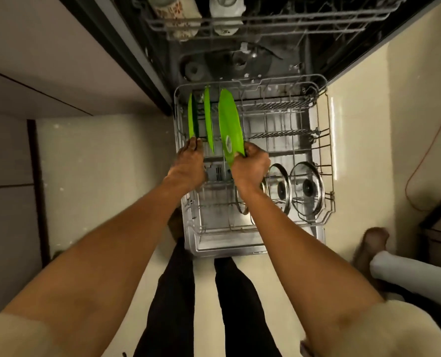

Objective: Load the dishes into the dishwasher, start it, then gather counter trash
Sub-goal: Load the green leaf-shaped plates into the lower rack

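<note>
The dishwasher's lower rack (327, 161) is pulled out over the floor. Three green plates stand on edge at its far left. My left hand (190, 161) grips the near edge of the leftmost green plate (190, 117). A middle green plate (208, 119) stands free between the tines. My right hand (250, 164) grips the near edge of the largest green plate (229, 124), which tilts slightly. Two steel-rimmed glass lids (307, 188) stand on edge at the rack's right.
The upper rack (265, 21) holds a patterned mug (174, 11) and a white cup (226, 9). Cabinet fronts run along the left. My black trouser legs stand in front of the rack. Another person's foot (371, 244) is on the floor at right, and an orange cord (420, 161) lies there.
</note>
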{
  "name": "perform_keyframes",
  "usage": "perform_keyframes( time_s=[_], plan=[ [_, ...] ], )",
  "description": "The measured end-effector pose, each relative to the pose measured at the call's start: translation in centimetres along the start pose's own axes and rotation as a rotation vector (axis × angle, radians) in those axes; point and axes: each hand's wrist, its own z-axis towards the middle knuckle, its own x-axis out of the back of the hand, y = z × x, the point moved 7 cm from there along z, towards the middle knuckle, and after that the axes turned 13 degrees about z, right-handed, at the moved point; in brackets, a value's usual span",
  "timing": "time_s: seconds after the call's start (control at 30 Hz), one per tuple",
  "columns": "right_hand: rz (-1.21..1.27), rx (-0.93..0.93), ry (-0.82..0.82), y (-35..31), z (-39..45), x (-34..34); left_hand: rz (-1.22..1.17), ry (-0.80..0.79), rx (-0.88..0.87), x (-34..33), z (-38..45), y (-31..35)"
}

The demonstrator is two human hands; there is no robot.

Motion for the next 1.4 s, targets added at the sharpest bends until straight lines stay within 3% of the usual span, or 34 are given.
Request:
perform_keyframes(
  time_s=[0.7, 1.13, 1.4],
  plan=[
    [-0.127, 0.047, 0.020, 3.5, 6.1, -6.3, -0.010, 0.095, -0.002, -5.4, 3.1, -0.7],
    [-0.041, -0.001, -0.133, 5.2, 9.7, -8.7, -0.074, 0.118, -0.007, -6.6, 3.2, -0.3],
    [-0.179, 0.085, -0.253, 5.3, 10.4, -9.4, -0.074, 0.102, -0.011, -6.5, 3.2, -0.4]
  ],
)
